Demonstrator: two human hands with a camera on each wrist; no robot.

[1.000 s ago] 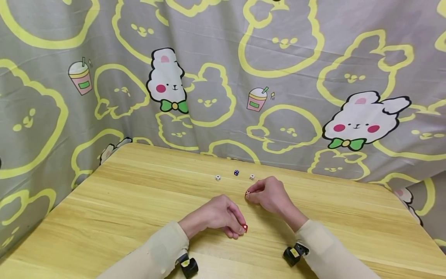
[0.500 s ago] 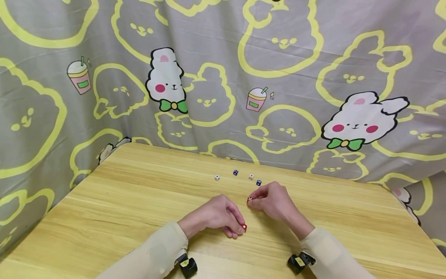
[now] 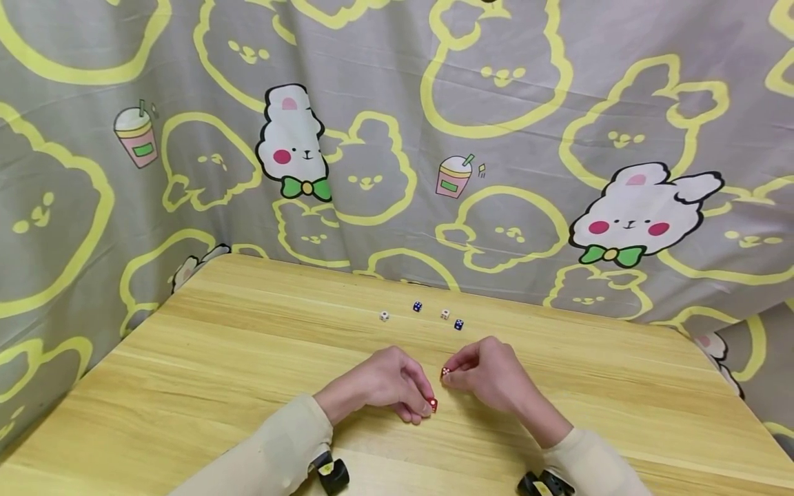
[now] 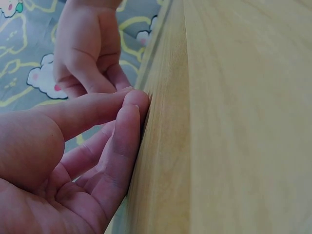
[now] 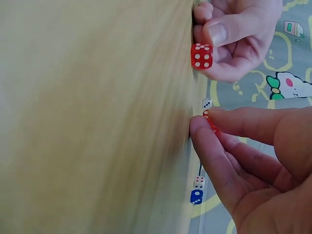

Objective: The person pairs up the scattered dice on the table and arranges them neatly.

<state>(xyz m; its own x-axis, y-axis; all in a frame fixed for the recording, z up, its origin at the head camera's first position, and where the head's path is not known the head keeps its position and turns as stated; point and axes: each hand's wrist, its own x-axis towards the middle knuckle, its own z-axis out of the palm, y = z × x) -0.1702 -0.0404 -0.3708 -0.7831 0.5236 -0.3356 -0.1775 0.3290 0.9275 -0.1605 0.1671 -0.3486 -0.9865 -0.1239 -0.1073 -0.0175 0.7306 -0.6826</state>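
Observation:
In the head view my left hand (image 3: 389, 380) rests on the table and pinches a red die (image 3: 433, 404) between thumb and fingers. White pips show on that die in the right wrist view, while the left wrist view has it hidden behind the fingers. Just beyond and to the right, my right hand (image 3: 496, 375) grips a second red die (image 3: 445, 373) by the thumb and fingertips. The two red dice are a short way apart, close over the wooden table (image 3: 248, 372).
Farther back lie a white die (image 3: 384, 316), a blue die (image 3: 418, 306), another white die (image 3: 445, 315) and another blue die (image 3: 458, 324). A grey patterned curtain (image 3: 372, 83) hangs behind the table's far edge.
My right hand has drawn back toward me with its red die, nearer the left hand's die. The blue die it covered is now in sight. My left hand has stayed put.

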